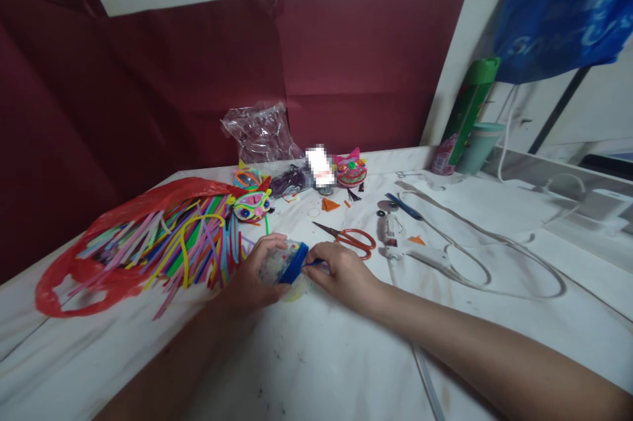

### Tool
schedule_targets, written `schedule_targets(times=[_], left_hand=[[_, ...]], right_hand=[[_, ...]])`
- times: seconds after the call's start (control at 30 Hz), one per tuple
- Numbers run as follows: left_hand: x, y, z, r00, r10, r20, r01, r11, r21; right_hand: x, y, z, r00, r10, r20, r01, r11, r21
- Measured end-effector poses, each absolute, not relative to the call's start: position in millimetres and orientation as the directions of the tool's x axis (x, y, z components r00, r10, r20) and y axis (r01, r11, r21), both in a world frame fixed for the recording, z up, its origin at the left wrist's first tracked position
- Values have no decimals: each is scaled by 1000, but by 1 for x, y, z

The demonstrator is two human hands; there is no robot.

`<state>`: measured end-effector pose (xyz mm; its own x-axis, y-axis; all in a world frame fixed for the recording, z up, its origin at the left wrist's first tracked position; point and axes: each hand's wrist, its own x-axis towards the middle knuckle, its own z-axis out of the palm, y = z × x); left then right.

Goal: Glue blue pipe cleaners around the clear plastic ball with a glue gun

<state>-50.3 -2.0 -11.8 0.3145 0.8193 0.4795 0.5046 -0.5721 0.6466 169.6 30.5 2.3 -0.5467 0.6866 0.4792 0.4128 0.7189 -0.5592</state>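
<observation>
A left hand (pixel 253 276) curls around a see-through, blue-banded object (pixel 295 264), the right hand (pixel 341 276) pinching its band, pointed scissors (pixel 340 235) just beyond them, fuzzy pipe cleaners (pixel 190 243) on crinkled red plastic (pixel 148 198) leftward, a glue gun (pixel 420 253) rightward.

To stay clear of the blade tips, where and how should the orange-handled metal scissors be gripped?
Likely by the orange looped handles, from above right: the scissors lie with pointed blades aimed left, and the bare right hand occupies the near side.
</observation>
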Motion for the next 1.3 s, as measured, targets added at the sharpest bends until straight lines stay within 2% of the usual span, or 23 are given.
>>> schedule_targets(times=[0.13, 0.37, 0.63, 0.9, 1.07, 1.3], left_hand=[[-52, -3, -11, 320, 828, 461, 521, -560, 644], [-49, -7, -3, 300, 864, 404, 481, -503, 718], [-46, -6, -10, 264, 856, 444, 555, -511, 656], [-49, -7, -10, 313, 833, 457, 519, -553, 652], [-48, -6, -9, 337, 798, 499, 509, -600, 617], [-49, -6, -5, 370, 806, 462, 509, -592, 624]], right_hand=[[169, 31, 2, -547, 691, 472, 417, 714, -562], [169, 29, 3, -541, 695, 474, 410, 710, -572], [168, 27, 1, -547, 660, 515, 431, 750, -502], [168, 29, 1, -528, 687, 500, 406, 721, -561], [169, 29, 1, -526, 682, 508, 405, 726, -556], [169, 27, 1, -532, 664, 525, 420, 745, -517]])
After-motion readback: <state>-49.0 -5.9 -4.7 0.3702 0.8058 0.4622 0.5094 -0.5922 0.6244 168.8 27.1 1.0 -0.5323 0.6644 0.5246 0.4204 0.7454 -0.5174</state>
